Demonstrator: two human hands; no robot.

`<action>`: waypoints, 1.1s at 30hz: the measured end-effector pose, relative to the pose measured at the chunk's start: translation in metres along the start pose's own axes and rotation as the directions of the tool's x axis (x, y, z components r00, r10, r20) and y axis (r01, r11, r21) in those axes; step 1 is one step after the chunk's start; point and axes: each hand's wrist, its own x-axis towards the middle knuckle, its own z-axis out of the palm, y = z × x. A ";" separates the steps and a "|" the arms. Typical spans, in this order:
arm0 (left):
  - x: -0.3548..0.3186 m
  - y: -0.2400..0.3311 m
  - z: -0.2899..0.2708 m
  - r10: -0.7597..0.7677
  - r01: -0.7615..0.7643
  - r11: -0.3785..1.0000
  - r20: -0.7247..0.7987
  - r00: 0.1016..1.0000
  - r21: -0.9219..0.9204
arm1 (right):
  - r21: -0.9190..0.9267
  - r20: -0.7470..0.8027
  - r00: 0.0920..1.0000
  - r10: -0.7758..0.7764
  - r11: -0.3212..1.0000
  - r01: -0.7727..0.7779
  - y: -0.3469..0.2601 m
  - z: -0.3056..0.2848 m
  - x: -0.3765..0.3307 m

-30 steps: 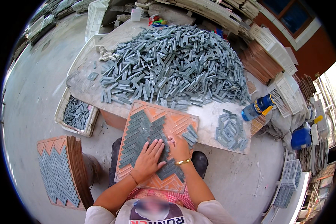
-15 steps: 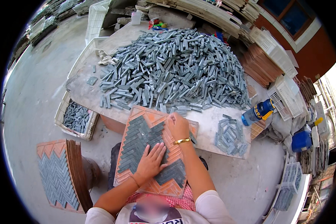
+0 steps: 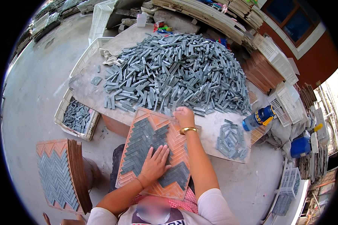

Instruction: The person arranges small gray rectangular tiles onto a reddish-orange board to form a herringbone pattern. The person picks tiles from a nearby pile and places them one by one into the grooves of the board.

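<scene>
An orange herringbone mould tray [image 3: 176, 139] lies tilted across my lap, its far end against the worktable edge. Grey stone strips [image 3: 139, 144] fill many of its slots; bare orange slots show along the right and at both ends. My left hand [image 3: 155, 165] lies flat on the strips, fingers stretched out. Above the tray's far right corner, my right hand [image 3: 184, 117] is closed with its fingertips pinched, at the near edge of a big heap of loose grey strips [image 3: 176, 71]. Whatever is in that pinch is too small to make out.
A white crate of strips [image 3: 77, 116] stands left of the worktable [image 3: 84, 84]. Stacked filled trays [image 3: 58, 172] sit lower left, with part of another person [image 3: 73, 220] below. A blue bottle [image 3: 258, 118] and flat strips [image 3: 232, 140] are on the table's right.
My right hand has moved slightly right, clear of the tray's far corner, toward the heap's edge. My left hand keeps its place on the strips. Part of another person now shows at lower left.
</scene>
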 end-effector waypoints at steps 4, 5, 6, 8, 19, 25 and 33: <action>0.004 -0.001 -0.002 0.037 -0.037 0.998 0.016 0.999 0.047 | -0.181 0.155 0.983 -0.098 0.975 0.126 0.008 -0.028 -0.048; 0.005 -0.003 -0.004 0.047 -0.048 0.997 0.021 0.999 0.064 | -0.222 0.182 0.979 -0.094 0.966 0.134 0.013 -0.029 -0.059; 0.004 -0.002 -0.001 0.036 -0.037 0.998 0.028 0.999 0.041 | -0.263 0.208 0.974 -0.087 0.954 0.142 0.017 -0.031 -0.070; 0.003 -0.002 -0.001 0.032 -0.033 0.999 0.031 0.999 0.028 | -0.231 0.185 0.979 -0.081 0.965 0.124 0.024 -0.035 -0.088; 0.005 -0.005 -0.008 0.174 -0.176 0.984 0.088 0.981 0.018 | -0.506 -0.091 0.948 -0.305 0.834 0.220 0.028 -0.098 -0.125; 0.004 -0.004 -0.001 0.131 -0.135 0.990 0.090 0.987 0.036 | -0.666 -0.002 0.895 -0.447 0.668 0.332 0.033 -0.106 -0.122; 0.006 -0.007 -0.009 0.077 -0.072 0.996 0.099 0.992 -0.060 | -0.660 0.047 0.852 -0.521 0.624 0.418 0.003 -0.059 -0.068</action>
